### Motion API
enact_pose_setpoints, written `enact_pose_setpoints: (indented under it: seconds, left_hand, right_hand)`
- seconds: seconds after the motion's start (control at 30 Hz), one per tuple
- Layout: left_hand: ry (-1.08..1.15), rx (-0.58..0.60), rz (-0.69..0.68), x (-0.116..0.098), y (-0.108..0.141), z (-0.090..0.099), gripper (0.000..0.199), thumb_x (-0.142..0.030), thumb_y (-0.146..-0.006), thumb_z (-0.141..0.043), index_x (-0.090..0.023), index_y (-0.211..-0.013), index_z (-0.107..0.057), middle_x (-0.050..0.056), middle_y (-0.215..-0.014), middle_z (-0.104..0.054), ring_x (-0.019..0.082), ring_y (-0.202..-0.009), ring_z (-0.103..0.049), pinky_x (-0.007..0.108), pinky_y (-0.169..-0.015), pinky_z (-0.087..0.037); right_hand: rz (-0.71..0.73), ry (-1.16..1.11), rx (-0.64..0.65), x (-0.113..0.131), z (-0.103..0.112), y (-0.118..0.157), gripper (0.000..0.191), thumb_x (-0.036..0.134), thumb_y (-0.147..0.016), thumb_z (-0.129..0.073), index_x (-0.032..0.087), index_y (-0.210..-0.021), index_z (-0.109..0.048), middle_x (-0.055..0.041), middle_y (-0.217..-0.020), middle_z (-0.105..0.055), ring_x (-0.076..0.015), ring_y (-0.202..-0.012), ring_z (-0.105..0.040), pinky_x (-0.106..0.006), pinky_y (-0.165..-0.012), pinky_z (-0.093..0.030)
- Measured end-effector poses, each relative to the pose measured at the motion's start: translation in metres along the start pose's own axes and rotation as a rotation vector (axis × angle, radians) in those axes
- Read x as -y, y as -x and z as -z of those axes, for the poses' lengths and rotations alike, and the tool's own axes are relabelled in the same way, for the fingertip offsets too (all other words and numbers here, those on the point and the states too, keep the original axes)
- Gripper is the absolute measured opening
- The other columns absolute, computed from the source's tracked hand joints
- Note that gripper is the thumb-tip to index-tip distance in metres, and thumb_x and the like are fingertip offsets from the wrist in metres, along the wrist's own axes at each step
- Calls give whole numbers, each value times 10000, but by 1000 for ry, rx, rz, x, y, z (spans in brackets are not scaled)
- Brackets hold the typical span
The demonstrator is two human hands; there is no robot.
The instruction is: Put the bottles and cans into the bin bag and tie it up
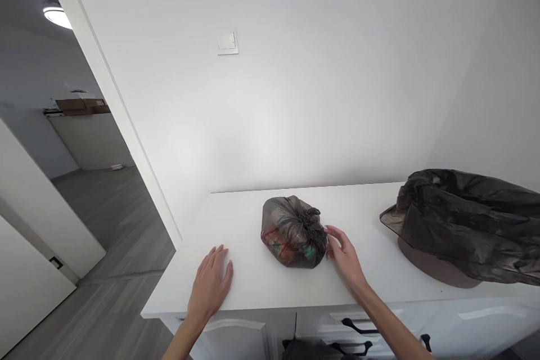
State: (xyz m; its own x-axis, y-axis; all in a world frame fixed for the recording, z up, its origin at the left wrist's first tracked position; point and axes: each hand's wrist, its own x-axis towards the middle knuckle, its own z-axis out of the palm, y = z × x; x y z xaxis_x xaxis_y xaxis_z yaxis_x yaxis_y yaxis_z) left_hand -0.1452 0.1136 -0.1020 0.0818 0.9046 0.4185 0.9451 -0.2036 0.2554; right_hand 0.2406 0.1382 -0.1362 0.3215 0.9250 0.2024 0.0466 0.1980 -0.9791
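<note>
A small tied bag of dark, see-through plastic (291, 233) sits on the white cabinet top, its gathered knot facing right. Orange, red and green bits show through its film. My right hand (343, 256) is at the bag's right side, fingers slightly curled and apart, the fingertips at or very near the plastic; I cannot tell whether they press on it. To the left of the bag, my left hand (210, 284) rests flat on the cabinet top, fingers stretched out and holding nothing.
On the right stands a brownish bin (439, 264) lined with a loose black bag (472, 219). The white cabinet (240, 340) has black handles and meets a wall with a light switch (228, 42). Left, a doorway opens onto grey flooring (122, 225) and a cardboard box (76, 106).
</note>
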Motion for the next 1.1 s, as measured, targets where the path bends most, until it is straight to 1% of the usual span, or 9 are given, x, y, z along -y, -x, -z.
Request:
enact_pose_setpoints:
  seconds: [0.07,0.13,0.23,0.5,0.6,0.73,0.9,1.0,1.1]
  left_hand:
    - [-2,7,7,1,1,-1,468,-460,-1024,-407,-215,-1354,-630,97,-1489,-612,317,-1460,-483,542,-1179,-434]
    - [-5,18,13,1,1,-2,479,-465,-1027,-402,-202,-1364,-619,101,-1503,-599,316,-1470,-469,540,-1179,-434]
    - [-12,36,18,1,1,-3,495,-471,-1034,-388,-188,-1384,-597,102,-1523,-578,313,-1483,-451,538,-1186,-424]
    - [37,2,-46,-9,-2,9,408,-416,-1021,-400,-212,-1286,-633,103,-1422,-654,326,-1392,-548,531,-1129,-468]
    - [117,-41,-147,-37,-9,22,360,-373,-1026,-386,-252,-1250,-641,93,-1293,-710,298,-1263,-637,502,-1067,-511]
    - [180,-72,-320,-103,-37,38,352,-290,-1044,-344,-284,-1263,-620,81,-1227,-712,277,-1238,-625,485,-1047,-504]
    - [38,209,-561,-177,-94,41,409,-91,-933,-423,-248,-1232,-653,69,-1290,-700,274,-1357,-507,474,-1113,-432]
    - [-34,300,-569,-198,-124,33,400,-66,-851,-494,-222,-1160,-694,77,-1200,-740,298,-1291,-536,468,-1092,-424]
    - [-91,365,-578,-206,-142,24,355,-101,-801,-571,-217,-1100,-723,81,-1080,-768,312,-1174,-582,451,-1039,-434]
  right_hand:
    - [-40,-83,-68,1,-7,8,554,610,-914,-591,211,-1298,-596,-121,-1263,-687,-159,-651,-597,-326,-572,-491]
    - [-90,-125,-65,6,-9,15,568,634,-902,-610,207,-1277,-612,-58,-960,-718,-147,-573,-525,-296,-507,-419]
    - [-151,-179,13,13,-5,21,540,631,-880,-664,198,-1203,-664,49,-587,-521,-139,-525,-438,-264,-481,-320]
    - [-175,-257,111,15,-6,34,539,656,-824,-720,218,-1136,-680,60,-544,-484,-141,-522,-437,-253,-485,-258]
    - [-106,-201,77,25,-9,46,494,637,-862,-689,214,-1116,-671,52,-573,-507,-144,-537,-452,-256,-506,-312]
    - [50,-69,21,47,-12,63,397,585,-901,-663,229,-1076,-659,12,-704,-590,-187,-707,-559,-295,-683,-465]
    - [27,-253,40,54,-16,73,382,568,-940,-574,241,-1134,-609,-39,-833,-679,-227,-781,-632,-348,-724,-519]
    - [-101,-387,-18,40,-19,72,377,554,-951,-524,242,-1161,-558,-59,-908,-694,-219,-726,-644,-323,-579,-503]
    - [-103,-284,67,26,-21,69,504,523,-908,-583,230,-1312,-512,-27,-800,-681,-221,-646,-638,-320,-520,-498]
